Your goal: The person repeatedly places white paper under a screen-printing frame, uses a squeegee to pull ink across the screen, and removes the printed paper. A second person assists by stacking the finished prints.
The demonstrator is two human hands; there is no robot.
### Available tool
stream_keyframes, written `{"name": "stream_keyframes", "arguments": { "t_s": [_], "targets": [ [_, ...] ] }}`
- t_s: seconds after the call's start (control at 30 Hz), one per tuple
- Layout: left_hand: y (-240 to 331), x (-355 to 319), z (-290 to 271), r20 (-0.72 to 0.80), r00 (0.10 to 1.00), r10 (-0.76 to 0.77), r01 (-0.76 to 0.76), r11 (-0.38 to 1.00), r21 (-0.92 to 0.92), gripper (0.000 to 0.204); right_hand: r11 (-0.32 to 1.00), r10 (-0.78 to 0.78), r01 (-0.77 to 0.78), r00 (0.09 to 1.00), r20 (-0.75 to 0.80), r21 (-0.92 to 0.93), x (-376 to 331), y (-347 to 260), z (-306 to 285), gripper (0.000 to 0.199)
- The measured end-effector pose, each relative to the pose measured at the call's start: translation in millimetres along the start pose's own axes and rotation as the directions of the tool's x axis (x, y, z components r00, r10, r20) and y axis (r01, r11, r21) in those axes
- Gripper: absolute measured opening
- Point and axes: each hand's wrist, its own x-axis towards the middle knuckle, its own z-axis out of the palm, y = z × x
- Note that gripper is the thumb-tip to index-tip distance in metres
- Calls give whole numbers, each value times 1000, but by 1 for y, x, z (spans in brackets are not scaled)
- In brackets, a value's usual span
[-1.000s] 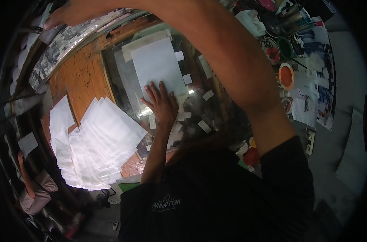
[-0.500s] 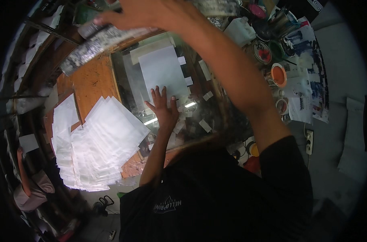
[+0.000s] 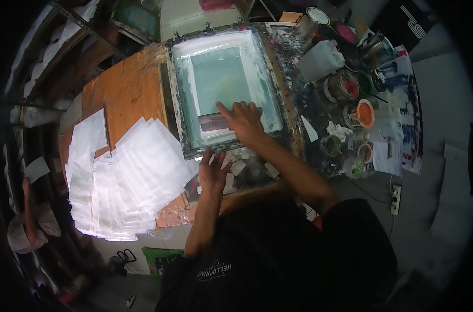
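Head view, looking down on a paint-stained print counter [image 3: 293, 99]: a screen-printing frame [image 3: 223, 91] with pale green mesh lies flat at the far middle of the counter, its metal edges smeared with white ink. The person's right hand [image 3: 244, 122] rests on a squeegee [image 3: 215, 123] lying across the near part of the mesh, fingers [image 3: 227, 111] spread and laid over its dark wooden handle rather than wrapped round it. The left hand [image 3: 213, 171] sits just below the frame's near edge, palm down, fingers loosely spread, its fingertips at the frame's rim; whether it presses on the frame or only on the counter beside it cannot be told. Small pieces of white tape [image 3: 270, 169] dot the glass surface near this hand. To the left, a fanned heap of white sheets [image 3: 127, 177] covers the near part of an orange board [image 3: 124, 91]. On the right, well apart from the frame, stand open ink tins, among them one with orange ink [image 3: 365, 113] and one with red [image 3: 343, 87], beside a white plastic jug [image 3: 319, 60] and blue-blotched paper [image 3: 400, 119]. At the far left edge another person [image 3: 31, 229] is partly visible, low and blurred.
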Motion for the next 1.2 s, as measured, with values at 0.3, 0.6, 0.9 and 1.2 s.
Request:
{"name": "stream_keyframes", "arguments": {
  "t_s": [0.3, 0.6, 0.9, 1.2],
  "targets": [
    [2, 11, 3, -30, 999, -23, 24, 999, 35, 95, 997, -65, 68, 993, -97, 27, 2, 10, 22, 71],
    [2, 2, 18, -66, 996, 57, -47, 989, 143, 68, 997, -47, 37, 987, -155, -66, 116, 69, 58, 72],
    [2, 12, 1, -112, 994, -13, 18, 999, 45, 46, 997, 49, -65, 960, 275, 50, 184, 102, 33, 71],
    [24, -20, 3, 155, 987, 47, -46, 999, -10, 31, 990, -105, 104, 994, -5, -90, -1, -14, -60, 57]
  ]
}}
